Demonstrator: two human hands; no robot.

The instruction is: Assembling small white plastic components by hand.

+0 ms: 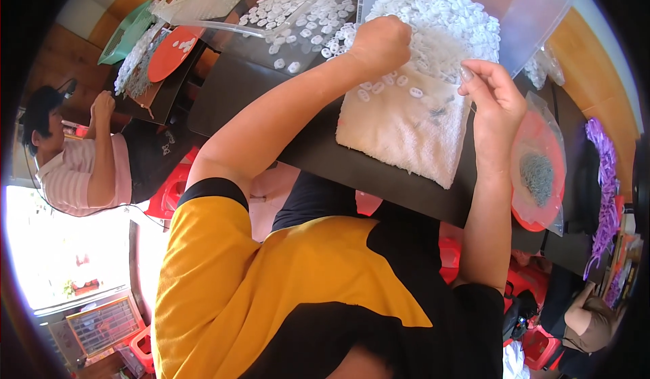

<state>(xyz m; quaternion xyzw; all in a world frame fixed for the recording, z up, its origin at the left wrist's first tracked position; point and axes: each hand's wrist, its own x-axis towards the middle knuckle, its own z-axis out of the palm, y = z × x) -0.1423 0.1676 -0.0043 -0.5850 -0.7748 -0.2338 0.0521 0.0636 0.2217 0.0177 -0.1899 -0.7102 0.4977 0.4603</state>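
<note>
My left hand [384, 44] is closed above the far left part of a beige towel [399, 132], at the near edge of a heap of small white oval pieces [433, 3]. What its fingers hold, if anything, is hidden. To the right of the towel, my right hand [497, 101] is raised with thumb and fingers pinched together; anything between them is too small to name. A few loose white ovals [416, 92] lie on the towel between my hands, near a small dark grey patch [439, 111]. The heap sits in a clear plastic bin [525, 23].
Right of my forearm, a red plate [521, 220] under clear plastic holds small grey pieces [537, 176]. More white ovals [277, 6] lie in a clear tray at the far left. A person [88, 155] sits on the left beside an orange-red plate [169, 57]. Purple strips [602, 189] hang at right.
</note>
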